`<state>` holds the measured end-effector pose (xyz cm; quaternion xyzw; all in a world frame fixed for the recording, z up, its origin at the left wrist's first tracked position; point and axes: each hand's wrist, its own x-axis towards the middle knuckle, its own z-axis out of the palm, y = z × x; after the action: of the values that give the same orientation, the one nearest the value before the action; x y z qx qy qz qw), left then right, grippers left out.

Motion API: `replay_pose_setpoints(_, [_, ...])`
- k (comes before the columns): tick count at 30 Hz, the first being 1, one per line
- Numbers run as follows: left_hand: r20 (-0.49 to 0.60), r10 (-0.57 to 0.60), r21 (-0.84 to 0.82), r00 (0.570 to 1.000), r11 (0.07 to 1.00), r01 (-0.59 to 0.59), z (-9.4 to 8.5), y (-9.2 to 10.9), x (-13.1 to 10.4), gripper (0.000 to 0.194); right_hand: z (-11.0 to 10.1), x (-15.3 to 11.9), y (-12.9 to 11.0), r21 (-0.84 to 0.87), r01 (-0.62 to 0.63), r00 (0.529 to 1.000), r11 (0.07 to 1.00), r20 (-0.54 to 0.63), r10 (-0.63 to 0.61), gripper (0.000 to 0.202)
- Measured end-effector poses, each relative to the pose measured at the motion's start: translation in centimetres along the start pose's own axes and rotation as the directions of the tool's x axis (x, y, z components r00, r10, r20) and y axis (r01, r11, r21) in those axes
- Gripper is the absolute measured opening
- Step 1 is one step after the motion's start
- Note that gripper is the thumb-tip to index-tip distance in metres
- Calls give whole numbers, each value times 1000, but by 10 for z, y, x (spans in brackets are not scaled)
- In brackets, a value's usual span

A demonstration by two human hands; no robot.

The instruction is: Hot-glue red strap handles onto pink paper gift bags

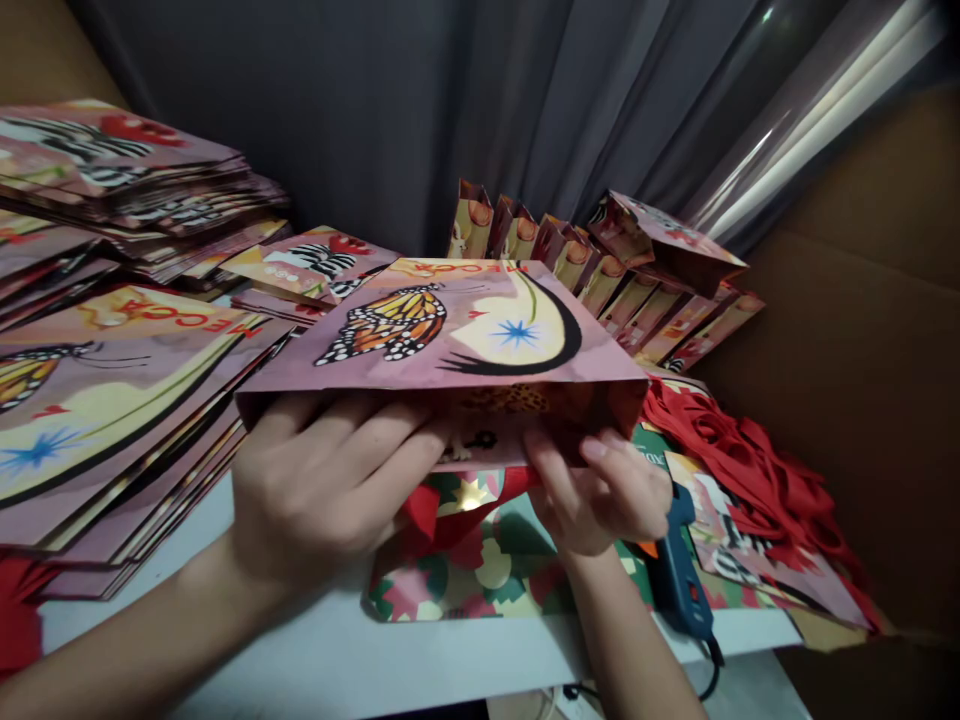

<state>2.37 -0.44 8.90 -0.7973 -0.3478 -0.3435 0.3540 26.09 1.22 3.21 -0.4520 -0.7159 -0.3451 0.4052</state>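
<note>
- Supporting a butterfly-print paper bag (405, 340) between left hand (322, 475) and right hand (600, 490), mouth open toward the wrists.
- Reaching into that mouth with left-hand fingers, tips hidden; cannot tell whether spread or pinching.
- Touching the lower rim with right-hand fingers, bent and slightly parted; cannot tell how tightly pinching.
- Showing a spotted print within the shadowed mouth.
- Reading "MECCA" in red along the bag's far edge, and again on flat butterfly-print bags (135, 400) stacked left of left hand.
- Stacked farther beyond left hand, flat zebra-print bags (97, 150).
- Beyond right hand, in a row, upright paper bags (574, 260), with another bag (667, 235) lying across the top.
- Beneath both hands, on the pale counter (300, 660), a multicoloured patterned sheet (487, 580).
- Just right of right hand, a dark-blue glue gun (682, 570); farther right, heaped red ribbon (772, 480).
- Near right hand, white letters on green, partly covered; not fully readable.
</note>
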Motion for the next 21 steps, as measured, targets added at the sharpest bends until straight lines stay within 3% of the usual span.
replay_pose_setpoints(2, [20,40,51,999,998,-41,3,-1,2,21,1,10,-8,-67,63,980,996,-186,-74,18])
replay_pose_setpoints(3, [39,57,62,998,996,-59,6,-2,3,22,2,14,-12,-87,77,975,993,-202,-94,22])
replay_pose_setpoints(6, [136,38,5,990,999,-39,18,-3,2,28,5,23,-19,-26,49,998,998,51,-48,26])
replay_pose_setpoints(8, [211,27,-39,977,999,-20,28,-2,-1,32,8,26,-20,20,8,968,1000,249,-13,25])
replay_pose_setpoints(11, [287,17,-13,958,1000,-14,40,0,-6,34,12,27,-20,2,-34,906,999,421,30,25])
replay_pose_setpoints(14, [326,-7,-2,945,1000,8,44,2,-8,33,15,28,-20,-26,-65,876,998,478,69,24])
replay_pose_setpoints(21, [401,-70,22,913,998,67,41,4,-5,33,19,27,-25,-48,-145,896,988,417,152,21])
